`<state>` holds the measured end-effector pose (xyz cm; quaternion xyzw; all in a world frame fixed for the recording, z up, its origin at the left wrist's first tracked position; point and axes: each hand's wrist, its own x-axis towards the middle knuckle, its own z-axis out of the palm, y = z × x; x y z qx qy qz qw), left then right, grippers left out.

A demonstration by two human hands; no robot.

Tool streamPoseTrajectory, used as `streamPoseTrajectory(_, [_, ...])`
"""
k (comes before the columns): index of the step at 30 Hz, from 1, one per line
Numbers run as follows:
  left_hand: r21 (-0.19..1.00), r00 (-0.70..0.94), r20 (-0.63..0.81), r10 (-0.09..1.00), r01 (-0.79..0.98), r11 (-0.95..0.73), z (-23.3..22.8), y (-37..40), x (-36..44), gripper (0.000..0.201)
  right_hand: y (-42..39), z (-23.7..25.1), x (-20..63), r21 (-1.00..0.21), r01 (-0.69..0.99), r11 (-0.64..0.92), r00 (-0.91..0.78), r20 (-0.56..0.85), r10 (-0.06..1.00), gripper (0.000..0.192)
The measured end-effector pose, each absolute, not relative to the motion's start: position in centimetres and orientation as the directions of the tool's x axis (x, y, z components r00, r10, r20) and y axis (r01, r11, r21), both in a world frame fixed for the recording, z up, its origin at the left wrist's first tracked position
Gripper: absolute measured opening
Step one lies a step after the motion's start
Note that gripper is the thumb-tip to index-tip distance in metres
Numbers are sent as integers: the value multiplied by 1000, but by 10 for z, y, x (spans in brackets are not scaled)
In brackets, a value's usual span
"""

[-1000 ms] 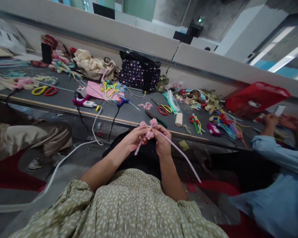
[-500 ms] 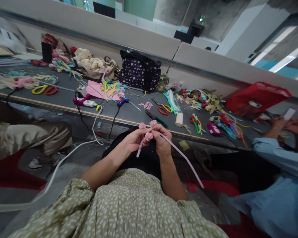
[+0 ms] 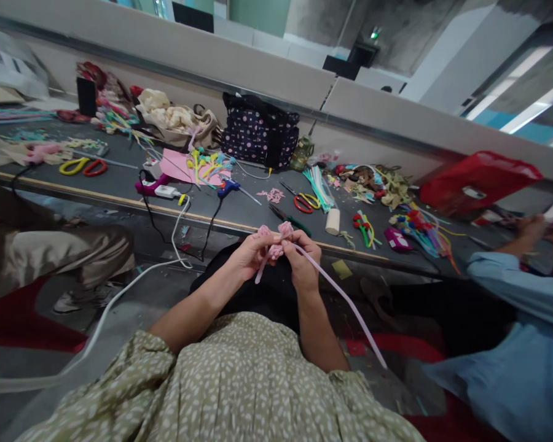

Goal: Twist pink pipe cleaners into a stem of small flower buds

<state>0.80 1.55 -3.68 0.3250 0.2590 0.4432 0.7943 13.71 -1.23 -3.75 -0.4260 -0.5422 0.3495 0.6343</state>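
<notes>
My left hand (image 3: 246,256) and my right hand (image 3: 303,265) meet just below the table's front edge, both closed on a pink pipe-cleaner piece (image 3: 276,240). Its top shows small curled pink loops above my fingers. A short pink end hangs down between my hands. A long pink strand (image 3: 350,307) trails from my right hand down to the right, over a red seat. My arms come out of a green dotted garment.
The dark worktable (image 3: 239,205) carries red-and-yellow scissors (image 3: 303,201), green-handled pliers (image 3: 289,219), a blue glue gun (image 3: 228,188), a dotted bag (image 3: 259,132), a white roll (image 3: 332,221) and heaps of coloured pipe cleaners (image 3: 421,230). A person in a blue sleeve (image 3: 511,288) works at the right; another person's legs (image 3: 59,252) are left.
My hands have stayed in place, working the pink loops slightly. The long strand's free end has swung lower and further right. The neighbour's hands have shifted right.
</notes>
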Motion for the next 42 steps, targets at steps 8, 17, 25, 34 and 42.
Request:
streamPoseTrajectory(8, [750,459,-52,887,-568,338,-36,15,9,26,-12,-43,138,-931,57,362,179,366,913,15])
streamPoseTrajectory(17, [760,415,-43,909,-577,300,-31,12,10,24,-13,-43,137,-928,79,363,192,372,908,17])
streamPoseTrajectory(25, [766,407,-50,912,-570,297,-29,11,10,23,-13,-42,138,-925,117,363,182,379,907,16])
streamPoseTrajectory(34, [756,418,-51,907,-577,309,-33,13,9,27,-14,-40,137,-924,124,362,181,380,907,15])
streamPoseTrajectory(42, [753,426,-49,904,-579,314,-34,15,9,27,-15,-39,137,-920,126,371,188,389,902,14])
